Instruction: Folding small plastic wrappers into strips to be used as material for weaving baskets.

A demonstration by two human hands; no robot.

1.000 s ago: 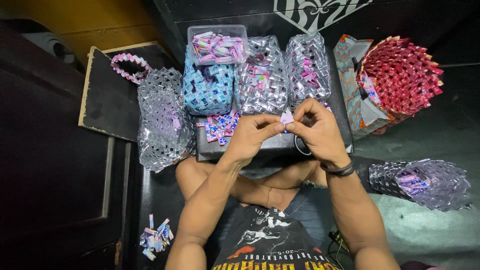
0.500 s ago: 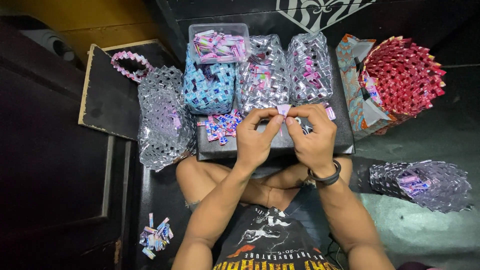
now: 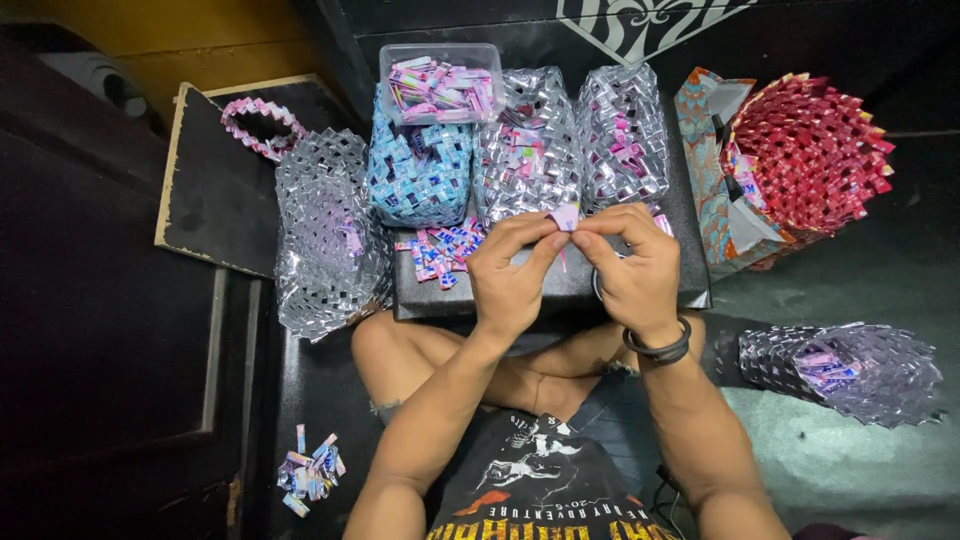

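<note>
Pinching small pink folded wrapper piece [image 3: 567, 217] between fingertips of left hand [image 3: 515, 272] and right hand [image 3: 632, 270], both clamped on it above black box [image 3: 560, 285] near woven silver basket [image 3: 527, 150]; likely slipped or unfolded had grip loosened.

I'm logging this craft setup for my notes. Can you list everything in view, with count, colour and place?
folded strip: one, pale purple, pinched between both hands' fingertips
loose folded pieces: a pile, pink and blue, on the black box
black box: one, in front of the knees
clear tub: one, holding pink pieces, atop the blue basket
blue basket: one, woven, behind the box
silver baskets: two upright, centre back
silver woven pieces: left; another lies at right
red basket: one, right back
small pile: lower left floor
left hand; right hand: both pinching the strip
</note>
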